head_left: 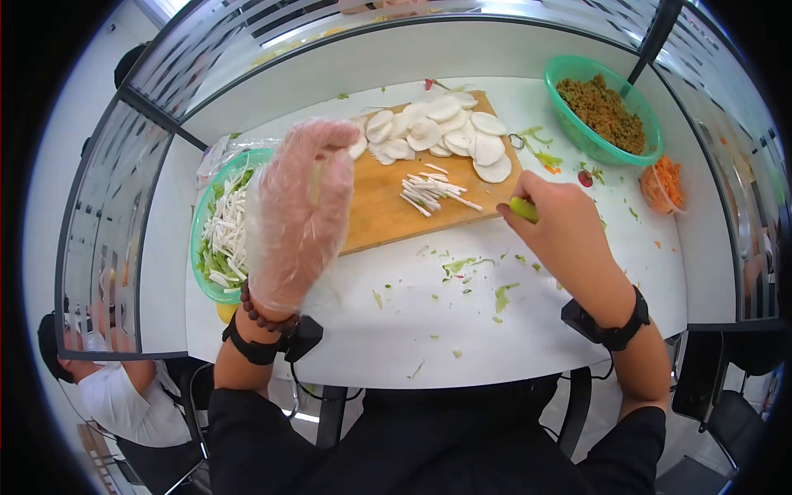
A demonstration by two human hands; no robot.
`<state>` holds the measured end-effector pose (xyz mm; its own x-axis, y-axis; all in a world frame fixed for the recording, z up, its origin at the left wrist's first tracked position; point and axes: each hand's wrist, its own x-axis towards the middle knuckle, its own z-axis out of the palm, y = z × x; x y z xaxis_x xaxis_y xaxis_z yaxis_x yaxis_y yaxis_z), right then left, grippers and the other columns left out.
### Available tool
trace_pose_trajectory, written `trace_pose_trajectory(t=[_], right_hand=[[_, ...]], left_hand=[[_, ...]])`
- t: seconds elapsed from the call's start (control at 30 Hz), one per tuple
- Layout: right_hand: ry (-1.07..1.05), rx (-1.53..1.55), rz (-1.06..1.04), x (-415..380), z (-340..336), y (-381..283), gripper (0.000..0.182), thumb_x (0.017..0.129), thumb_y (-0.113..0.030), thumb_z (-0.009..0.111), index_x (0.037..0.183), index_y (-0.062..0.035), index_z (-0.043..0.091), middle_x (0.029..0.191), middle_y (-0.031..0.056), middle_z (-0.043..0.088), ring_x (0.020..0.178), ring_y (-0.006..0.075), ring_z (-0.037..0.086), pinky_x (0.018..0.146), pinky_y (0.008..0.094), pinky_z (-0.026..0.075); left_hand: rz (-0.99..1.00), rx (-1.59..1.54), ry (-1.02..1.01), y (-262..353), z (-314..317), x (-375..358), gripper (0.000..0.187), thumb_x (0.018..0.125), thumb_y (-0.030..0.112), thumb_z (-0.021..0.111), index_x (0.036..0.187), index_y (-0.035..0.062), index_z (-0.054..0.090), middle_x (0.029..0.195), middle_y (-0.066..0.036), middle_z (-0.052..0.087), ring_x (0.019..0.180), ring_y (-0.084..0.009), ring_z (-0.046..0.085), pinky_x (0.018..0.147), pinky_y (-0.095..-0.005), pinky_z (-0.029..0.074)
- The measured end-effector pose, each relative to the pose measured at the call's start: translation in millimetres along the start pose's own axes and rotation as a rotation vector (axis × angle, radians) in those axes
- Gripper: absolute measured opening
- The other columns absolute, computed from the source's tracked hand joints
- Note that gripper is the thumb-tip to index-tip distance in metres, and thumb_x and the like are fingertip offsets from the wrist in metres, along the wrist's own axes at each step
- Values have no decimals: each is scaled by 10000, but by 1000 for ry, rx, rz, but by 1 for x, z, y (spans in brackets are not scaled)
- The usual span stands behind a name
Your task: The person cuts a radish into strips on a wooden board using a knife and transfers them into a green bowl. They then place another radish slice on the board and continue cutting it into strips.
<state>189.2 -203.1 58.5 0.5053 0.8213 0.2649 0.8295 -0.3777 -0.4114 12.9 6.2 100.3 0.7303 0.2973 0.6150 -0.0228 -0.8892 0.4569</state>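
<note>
My left hand (301, 210), in a clear plastic glove, is over the left end of the wooden cutting board (375, 219). Its fingers are curved with a gap between them, and the fingertips are beside the nearest of the round white radish slices (425, 132). My right hand (557, 231) grips the green handle of a knife (524, 209) at the board's right edge; the blade hardly shows. Between the hands, a small pile of cut white strips (433, 191) lies on the board.
At left stands a green basin (198, 247) of white strips and green shreds. A green bowl (554, 70) of brown crumbly food and a clear container of orange shreds (662, 186) stand at right. Green scraps (503, 295) litter the white table (396, 330). Low partitions surround it.
</note>
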Motion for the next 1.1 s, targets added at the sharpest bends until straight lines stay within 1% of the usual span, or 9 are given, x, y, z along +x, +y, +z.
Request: trace_pose_trajectory(t=[0.1, 0.17, 0.27, 0.3, 0.4, 0.43, 0.57, 0.93, 1.1], right_hand=[[-72, 221, 67, 12, -3, 5, 242, 884, -184, 748, 891, 24, 624, 686, 187, 652, 625, 342, 629, 602, 407, 489], [-88, 337, 67, 23, 5, 8, 233, 907, -160, 730, 853, 10, 580, 642, 89, 571, 555, 196, 526, 547, 346, 432], [-141, 463, 159, 24, 2, 8, 212, 964, -148, 663, 862, -1, 549, 628, 22, 534, 491, 99, 476, 477, 290, 394], [-166, 496, 207, 22, -1, 7, 203, 986, -147, 633, 876, -2, 545, 631, 13, 536, 477, 86, 477, 455, 277, 389], [-329, 643, 441, 0, -26, 5, 218, 1011, -162, 574, 923, 38, 581, 648, 64, 562, 476, 141, 528, 475, 317, 444], [-348, 631, 456, -8, -28, 8, 213, 1018, -156, 562, 919, 32, 570, 650, 47, 550, 466, 124, 516, 458, 303, 431], [-400, 570, 516, -36, -34, 18, 209, 1033, -142, 537, 898, 18, 538, 655, 21, 534, 444, 93, 494, 424, 276, 408], [-554, 613, 413, -46, -2, 3, 236, 1074, -176, 478, 912, -4, 472, 648, 29, 524, 416, 114, 494, 400, 291, 447], [-578, 969, 509, -35, 21, -23, 233, 1087, -205, 460, 959, -11, 462, 663, 28, 510, 423, 114, 503, 394, 287, 453]], left_hand=[[218, 12, -35, 3, 5, -5, 158, 929, 24, 572, 1078, 45, 622, 999, -144, 667, 948, -328, 679, 837, -395, 554], [336, 38, -75, 7, 16, -7, 157, 878, 16, 607, 1031, 47, 617, 973, -129, 667, 916, -336, 679, 804, -410, 560], [160, 117, -255, 8, 23, -12, 149, 933, 33, 575, 1072, 30, 630, 1092, -158, 677, 1029, -362, 667, 923, -410, 536], [46, 170, -357, 7, 25, -19, 280, 939, 91, 617, 1206, 14, 588, 1228, -204, 637, 1117, -404, 629, 961, -431, 520], [55, 453, -335, -16, 51, -50, 507, 949, 185, 648, 1377, -26, 476, 1353, -275, 552, 1230, -429, 562, 1042, -463, 469], [-13, 409, -437, -18, 56, -52, 693, 972, 285, 632, 1482, -79, 337, 1438, -344, 453, 1340, -466, 459, 1133, -494, 376], [-55, 390, -443, -25, 86, -55, 777, 1007, 360, 567, 1504, -144, 245, 1524, -395, 321, 1411, -514, 353, 1195, -498, 280], [-48, 383, -191, -13, 131, -38, 633, 1051, 301, 473, 1439, -183, 344, 1447, -395, 419, 1376, -500, 409, 1163, -488, 337], [-118, 220, -73, -13, 129, -34, 497, 1050, 202, 464, 1415, -131, 407, 1394, -352, 477, 1325, -479, 462, 1109, -492, 398]])
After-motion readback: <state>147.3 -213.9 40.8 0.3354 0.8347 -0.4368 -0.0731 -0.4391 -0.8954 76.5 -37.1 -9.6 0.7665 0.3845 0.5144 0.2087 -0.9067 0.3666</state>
